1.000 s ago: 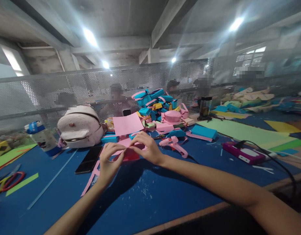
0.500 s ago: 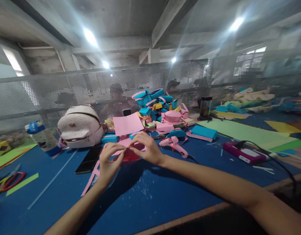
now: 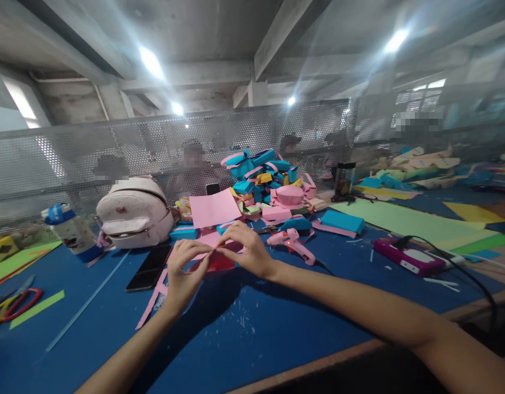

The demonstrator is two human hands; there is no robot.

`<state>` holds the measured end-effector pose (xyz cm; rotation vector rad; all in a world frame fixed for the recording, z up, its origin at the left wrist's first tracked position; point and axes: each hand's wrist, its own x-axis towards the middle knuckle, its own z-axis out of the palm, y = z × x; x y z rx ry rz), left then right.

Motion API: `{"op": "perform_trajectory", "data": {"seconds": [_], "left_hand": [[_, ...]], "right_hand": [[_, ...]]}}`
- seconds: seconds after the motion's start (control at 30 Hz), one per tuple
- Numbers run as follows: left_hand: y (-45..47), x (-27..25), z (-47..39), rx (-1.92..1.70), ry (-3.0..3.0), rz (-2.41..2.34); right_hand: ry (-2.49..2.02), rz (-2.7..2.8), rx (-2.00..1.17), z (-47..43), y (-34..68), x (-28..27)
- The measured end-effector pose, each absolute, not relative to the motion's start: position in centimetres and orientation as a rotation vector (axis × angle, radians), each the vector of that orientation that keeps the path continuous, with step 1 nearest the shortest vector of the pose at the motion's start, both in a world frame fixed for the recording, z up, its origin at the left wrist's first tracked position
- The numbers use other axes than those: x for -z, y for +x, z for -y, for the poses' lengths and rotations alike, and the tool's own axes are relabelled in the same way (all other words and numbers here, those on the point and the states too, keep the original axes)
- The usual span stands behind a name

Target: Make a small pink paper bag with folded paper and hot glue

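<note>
My left hand (image 3: 187, 268) and my right hand (image 3: 249, 249) meet at the middle of the table, fingertips nearly touching. Both are closed in a pinch on a pink paper piece (image 3: 220, 264), whose shaded underside looks red. My fingers cover much of it, so its full shape cannot be made out. Just right of my right hand lies a pink glue gun (image 3: 292, 244) with a small red light. Behind my hands stands a flat pink sheet (image 3: 216, 208), tilted up. Pink paper strips (image 3: 154, 301) lie beside my left wrist.
A black phone (image 3: 149, 269), a white backpack (image 3: 135, 216) and a bottle (image 3: 74, 232) stand left; scissors (image 3: 20, 303) lie farther left. Behind rises a heap of blue and pink paper pieces (image 3: 260, 175). At right are a blue box (image 3: 342, 222) and a purple power strip (image 3: 408, 256) with a cable.
Almost nothing differs. Both hands keep their pinch on the pink paper piece, with only a very slight shift of the fingers.
</note>
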<state>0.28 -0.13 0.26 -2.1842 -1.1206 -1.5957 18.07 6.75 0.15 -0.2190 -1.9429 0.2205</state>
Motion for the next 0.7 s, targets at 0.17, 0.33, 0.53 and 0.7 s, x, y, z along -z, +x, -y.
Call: {"op": "perform_trajectory", "data": {"seconds": [0.17,0.33,0.53,0.7], "left_hand": [[0.23,-0.23,0.05,1.602,-2.176,1.131],[0.22,-0.2,0.02,1.601,-2.166,1.133],[0.22,-0.46,0.02,1.603,-2.148,1.143],[0.08,-0.37,-0.1,1.615,-2.135,1.153]], "right_hand": [[-0.227,1.935,-0.246,-6.73,18.08,-0.15],[-0.224,1.925,-0.301,-6.74,18.07,-0.24],[-0.256,1.877,-0.398,-6.95,17.82,-0.33],[-0.268,1.855,-0.454,-7.15,17.7,-0.28]]}}
